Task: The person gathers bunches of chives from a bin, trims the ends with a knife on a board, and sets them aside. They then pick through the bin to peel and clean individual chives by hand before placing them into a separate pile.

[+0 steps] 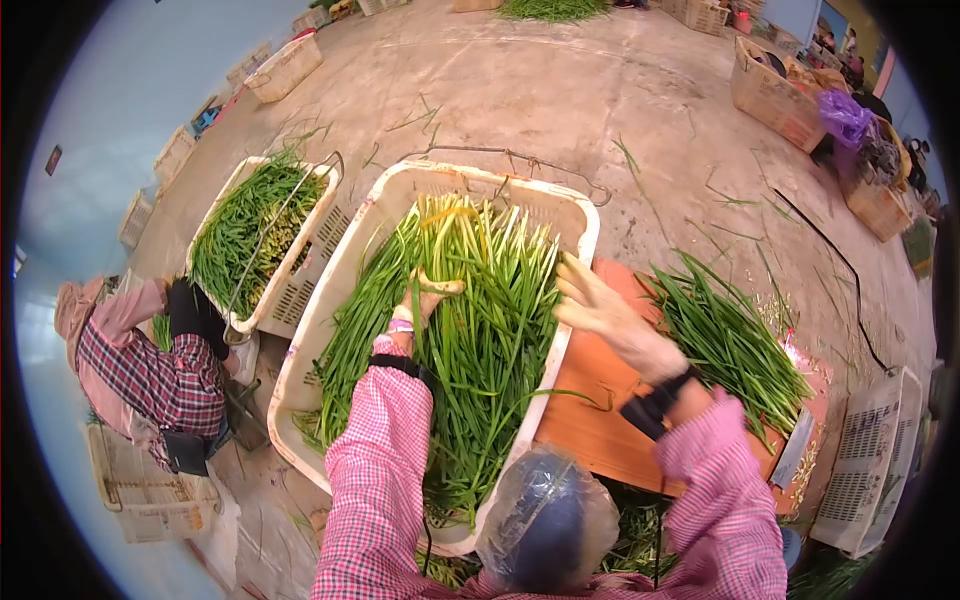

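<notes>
Long green stalks with pale ends fill a large white plastic basket. My left hand lies among the stalks, its thumb and fingers closed round some of them near a yellow band. Over the basket's right rim is my right hand, fingers apart and holding nothing. Beneath it is an orange board. A loose pile of green stalks rests on the right part of the board. A dark, plastic-covered round object is at the bottom centre.
Left of the large basket stands a smaller basket of greens, with a metal hook. A seated person is at the far left. An upturned white crate stands at the right. Filled crates line the upper right.
</notes>
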The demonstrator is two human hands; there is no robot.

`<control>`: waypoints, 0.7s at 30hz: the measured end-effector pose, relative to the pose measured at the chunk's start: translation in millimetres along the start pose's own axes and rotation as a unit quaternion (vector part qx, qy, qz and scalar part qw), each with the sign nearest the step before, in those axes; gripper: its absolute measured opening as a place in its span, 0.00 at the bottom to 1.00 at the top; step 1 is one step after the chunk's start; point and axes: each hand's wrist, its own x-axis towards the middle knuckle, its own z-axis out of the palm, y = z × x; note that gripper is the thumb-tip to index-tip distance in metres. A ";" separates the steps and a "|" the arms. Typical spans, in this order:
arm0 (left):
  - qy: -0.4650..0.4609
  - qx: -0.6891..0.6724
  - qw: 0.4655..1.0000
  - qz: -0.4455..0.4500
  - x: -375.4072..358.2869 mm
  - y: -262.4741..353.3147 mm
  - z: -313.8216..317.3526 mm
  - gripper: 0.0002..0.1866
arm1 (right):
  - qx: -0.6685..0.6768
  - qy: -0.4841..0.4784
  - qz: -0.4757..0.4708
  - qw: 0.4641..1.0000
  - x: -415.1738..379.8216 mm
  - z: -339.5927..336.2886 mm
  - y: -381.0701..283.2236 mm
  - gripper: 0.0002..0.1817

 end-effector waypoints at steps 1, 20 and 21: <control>-0.008 -0.008 1.000 0.018 -11.3 2.2 19.7 0.38 | -0.021 0.011 -0.023 0.999 31.3 3.8 16.8 0.64; 0.136 0.923 0.298 0.203 -74.0 -70.5 244.5 0.43 | 0.085 0.146 -0.083 0.982 77.1 15.0 85.7 0.29; 0.115 0.912 0.334 0.211 -78.5 -69.3 245.6 0.43 | 0.088 0.126 -0.077 0.985 75.9 13.0 84.0 0.31</control>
